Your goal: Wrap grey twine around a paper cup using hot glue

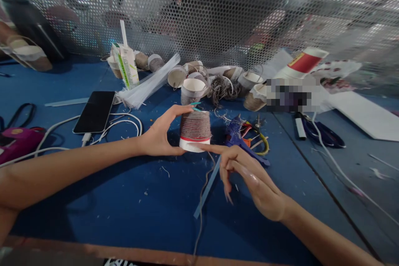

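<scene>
My left hand (162, 133) grips an upside-down paper cup (195, 131) between a thumb below, at its rim, and fingers above at its narrow end. Grey-brown yarn is wound round most of the cup, leaving a red line and a white band bare near the rim. The index finger of my right hand (249, 178) is stretched out to that white band and seems to touch it; the other fingers are loosely bent and hold nothing. A yarn strand (202, 208) trails from the cup toward the table's front edge.
Behind the cup stand several yarn-wrapped cups (193, 87) and a yarn tangle (222, 89). A blue glue gun (233, 131) and scissors (264, 143) lie right. On the left are a phone (95, 112) with a white cable and a drink carton (126, 66). A perforated metal screen (193, 20) rises behind.
</scene>
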Tool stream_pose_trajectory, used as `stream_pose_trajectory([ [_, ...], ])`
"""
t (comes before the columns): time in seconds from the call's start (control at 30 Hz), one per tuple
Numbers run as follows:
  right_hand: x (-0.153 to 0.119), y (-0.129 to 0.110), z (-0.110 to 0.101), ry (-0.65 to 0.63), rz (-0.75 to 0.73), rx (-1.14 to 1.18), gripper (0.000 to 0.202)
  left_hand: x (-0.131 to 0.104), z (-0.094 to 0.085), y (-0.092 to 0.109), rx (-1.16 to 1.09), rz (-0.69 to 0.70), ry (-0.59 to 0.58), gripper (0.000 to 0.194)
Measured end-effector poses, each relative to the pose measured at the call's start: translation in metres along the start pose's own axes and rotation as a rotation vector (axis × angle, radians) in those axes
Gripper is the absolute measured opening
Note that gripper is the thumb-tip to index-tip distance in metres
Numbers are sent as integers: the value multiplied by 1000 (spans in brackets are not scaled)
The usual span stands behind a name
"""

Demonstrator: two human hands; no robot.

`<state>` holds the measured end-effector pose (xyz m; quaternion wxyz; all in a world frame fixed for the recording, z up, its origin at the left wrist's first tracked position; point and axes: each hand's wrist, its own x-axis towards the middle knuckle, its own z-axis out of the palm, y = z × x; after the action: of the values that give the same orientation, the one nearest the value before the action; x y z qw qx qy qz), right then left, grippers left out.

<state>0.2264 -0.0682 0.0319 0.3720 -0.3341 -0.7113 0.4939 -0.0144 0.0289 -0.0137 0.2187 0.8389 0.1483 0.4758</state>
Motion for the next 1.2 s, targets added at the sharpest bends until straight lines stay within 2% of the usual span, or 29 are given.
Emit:
stream_pose_trajectory([
  [0.07,0,2,0,-8,4,3,36,0,0,1,3,-4,-6,79],
  [0.1,0,3,-1,29,17,29,36,1,-1,2,-1,-6,-8,80],
  [0.23,4,1,-6,324,-21,121,37,1,-1,2,-12,-2,0,82],
  [0.3,5,-1,-7,404,-61,153,35,1,0,2,-4,12,7,81],
  [0.37,4,-1,-7,358,-64,148,32,1,0,1,10,21,11,80],
  [0.53,-1,4,-1,-56,24,19,35,0,0,0,35,39,4,79],
  [0.6,-1,5,0,-100,37,-3,34,-1,0,0,35,40,7,78],
  [0.77,3,4,-3,133,41,134,33,-1,0,0,-37,40,33,81],
  [0.97,13,-2,-7,293,136,414,31,-2,1,-1,-127,71,50,81],
  [1.1,15,1,-10,396,194,402,30,-3,1,-1,-151,97,43,82],
  [1.2,11,6,-12,490,94,278,21,-3,-1,-1,-133,110,30,86],
])
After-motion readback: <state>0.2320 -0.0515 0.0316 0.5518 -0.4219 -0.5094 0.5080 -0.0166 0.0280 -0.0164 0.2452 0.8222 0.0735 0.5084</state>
